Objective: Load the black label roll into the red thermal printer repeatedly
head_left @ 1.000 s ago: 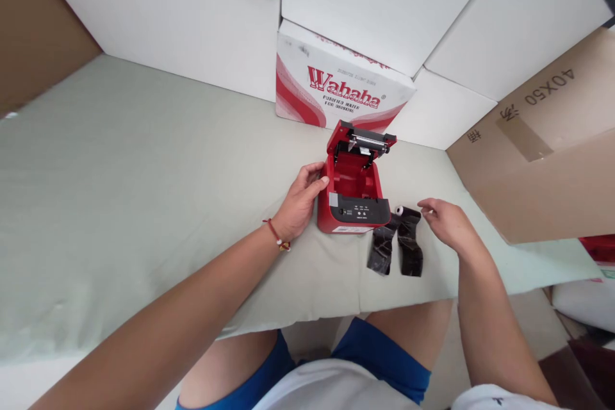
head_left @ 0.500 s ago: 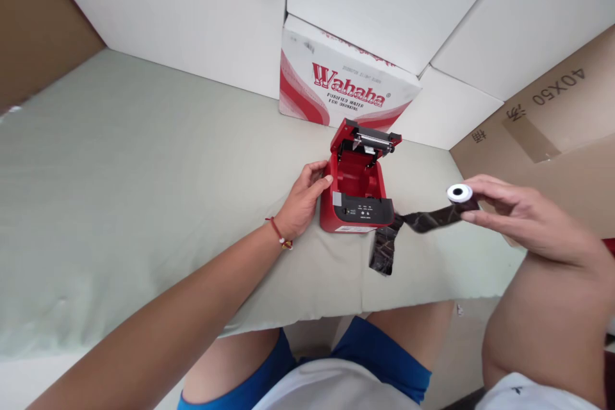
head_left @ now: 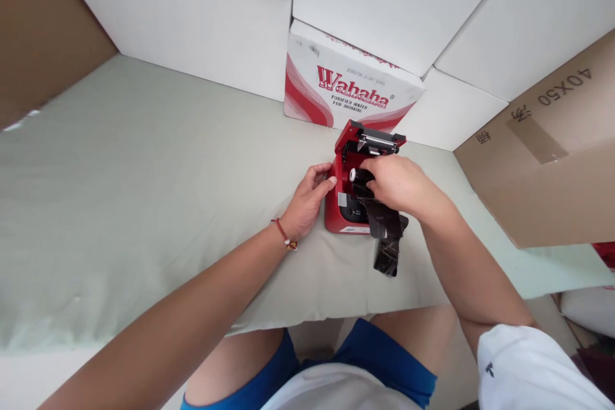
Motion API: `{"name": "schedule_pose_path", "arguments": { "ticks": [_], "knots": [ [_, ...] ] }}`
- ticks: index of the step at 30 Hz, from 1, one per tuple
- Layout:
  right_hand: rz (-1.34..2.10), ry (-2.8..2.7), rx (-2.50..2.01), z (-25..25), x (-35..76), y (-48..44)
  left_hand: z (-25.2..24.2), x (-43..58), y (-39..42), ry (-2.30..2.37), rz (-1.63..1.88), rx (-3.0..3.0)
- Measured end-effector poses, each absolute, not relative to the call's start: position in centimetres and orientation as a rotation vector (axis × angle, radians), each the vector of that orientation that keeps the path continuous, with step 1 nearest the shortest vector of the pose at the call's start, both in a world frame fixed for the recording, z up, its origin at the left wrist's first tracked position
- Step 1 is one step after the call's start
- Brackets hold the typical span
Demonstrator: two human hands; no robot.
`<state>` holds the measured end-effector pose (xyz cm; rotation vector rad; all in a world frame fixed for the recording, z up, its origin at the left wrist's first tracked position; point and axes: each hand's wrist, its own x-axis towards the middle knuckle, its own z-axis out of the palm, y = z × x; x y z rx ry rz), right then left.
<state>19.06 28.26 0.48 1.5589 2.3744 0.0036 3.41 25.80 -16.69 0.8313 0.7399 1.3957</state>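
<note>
A small red printer (head_left: pixel 339 214) with its lid (head_left: pixel 377 139) flipped open stands on the pale green cloth-covered table (head_left: pixel 144 192). My left hand (head_left: pixel 307 202) grips the printer's left side, fingers curled against it. Over the open paper bay, my right hand (head_left: pixel 396 184) is closed on a small roll with a white core (head_left: pixel 352 175). A dark, glossy strip (head_left: pixel 387 240) unwinds from the roll, hangs over the printer's front and lies on the table.
White boxes (head_left: pixel 394 6) are stacked along the back, one printed "Wahaha" (head_left: pixel 350 93) right behind the printer. A brown carton marked 40X50 (head_left: pixel 542 154) stands at the right, another brown box (head_left: pixel 43 32) at the far left. The table's front edge runs just above my knees.
My right hand lifted the roll off the table to the right, then carried it left over the printer's open bay. The dark strip trailed along. My left hand stayed on the printer.
</note>
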Motion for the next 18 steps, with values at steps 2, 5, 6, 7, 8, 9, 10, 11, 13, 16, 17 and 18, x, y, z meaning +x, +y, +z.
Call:
{"name": "schedule_pose_path", "arguments": {
  "ticks": [2, 5, 6, 7, 8, 9, 10, 11, 13, 16, 17, 18],
  "knots": [
    [-0.010, 2.379, 1.542, 0.1, 18.6, 28.3, -16.8, 3.5, 25.9, 0.735, 1.393, 0.825],
    [-0.065, 2.405, 1.537, -0.3, 18.7, 28.7, -17.0, 3.6, 26.1, 0.730, 1.398, 0.825],
    [-0.081, 2.409, 1.546, -0.4, 18.9, 28.9, -17.0, 3.6, 26.1, 0.729, 1.398, 0.830],
    [-0.092, 2.411, 1.556, -0.5, 19.0, 29.2, -17.0, 3.6, 26.2, 0.728, 1.396, 0.840],
    [-0.099, 2.411, 1.565, -0.6, 19.1, 29.4, -16.9, 3.6, 26.1, 0.740, 1.396, 0.854],
    [-0.103, 2.410, 1.571, -0.7, 19.1, 29.6, -16.8, 3.6, 25.9, 0.775, 1.407, 0.880],
    [-0.106, 2.408, 1.572, -0.8, 19.0, 29.7, -16.6, 3.5, 25.6, 0.836, 1.432, 0.925],
    [-0.109, 2.405, 1.569, -1.0, 19.0, 29.8, -16.3, 3.4, 25.2, 0.920, 1.475, 0.997],
    [-0.114, 2.395, 1.570, -1.4, 18.7, 30.1, -15.7, 3.2, 24.0, 1.108, 1.602, 1.242],
    [-0.103, 2.374, 1.596, -2.1, 18.5, 30.5, -15.0, 3.1, 22.0, 1.075, 1.735, 1.845],
    [-0.098, 2.374, 1.606, -2.3, 18.6, 30.6, -14.9, 3.2, 21.5, 1.012, 1.741, 2.028],
    [-0.096, 2.380, 1.615, -2.4, 18.6, 30.6, -14.8, 3.4, 21.1, 0.965, 1.739, 2.174]
  ]
}}
